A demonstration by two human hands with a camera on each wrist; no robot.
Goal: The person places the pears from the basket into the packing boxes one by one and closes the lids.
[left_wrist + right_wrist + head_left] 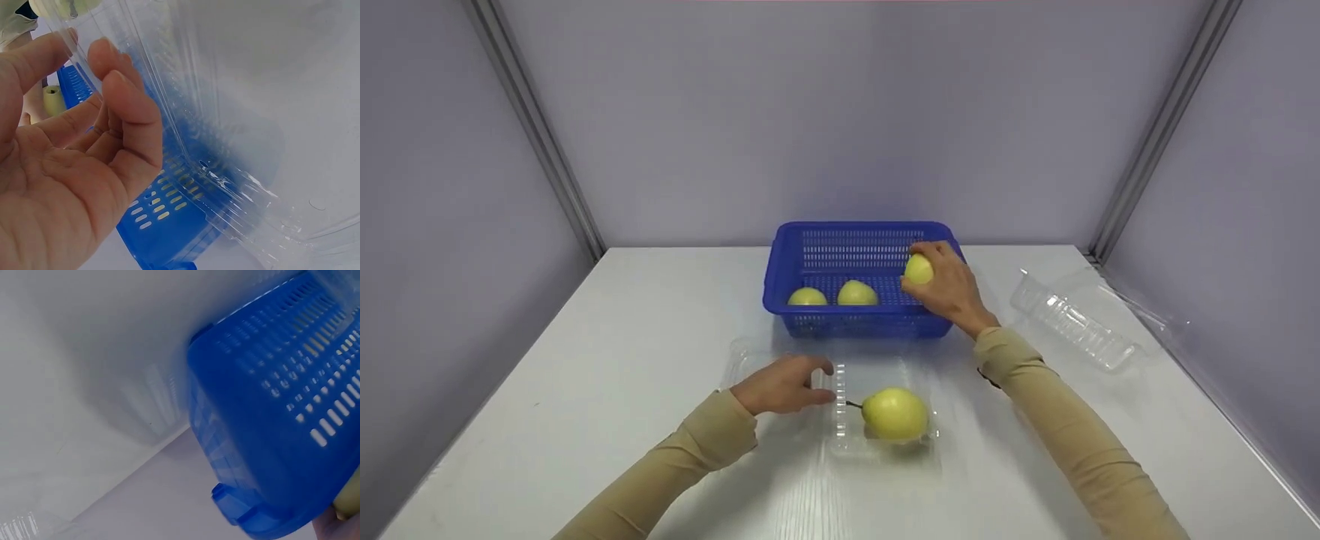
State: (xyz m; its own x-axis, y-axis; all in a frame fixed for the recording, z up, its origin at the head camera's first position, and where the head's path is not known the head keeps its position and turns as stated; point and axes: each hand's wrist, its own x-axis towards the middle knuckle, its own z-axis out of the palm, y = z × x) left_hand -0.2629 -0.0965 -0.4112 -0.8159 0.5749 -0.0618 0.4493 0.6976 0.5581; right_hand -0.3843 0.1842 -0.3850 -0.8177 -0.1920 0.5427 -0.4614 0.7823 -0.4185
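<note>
My right hand point(949, 285) grips a yellow-green pear point(919, 269) over the right side of a blue plastic basket point(855, 310). Two more pears, one on the left point(808, 297) and another beside it point(857, 293), lie in the basket. In front of it sits a clear plastic clamshell box point(840, 431), lid opened to the left, with one stemmed pear point(895, 414) inside. Beside the box's ridged hinge is my left hand point(786, 384), thumb and fingers loosely bent and apart. The left wrist view shows its fingertips point(126, 93) close to the clear plastic; contact is hard to tell.
On the right of the white table point(622, 337) lies another clear plastic container point(1072, 326), opened out. Grey panels point(840, 112) enclose the table at the back and sides.
</note>
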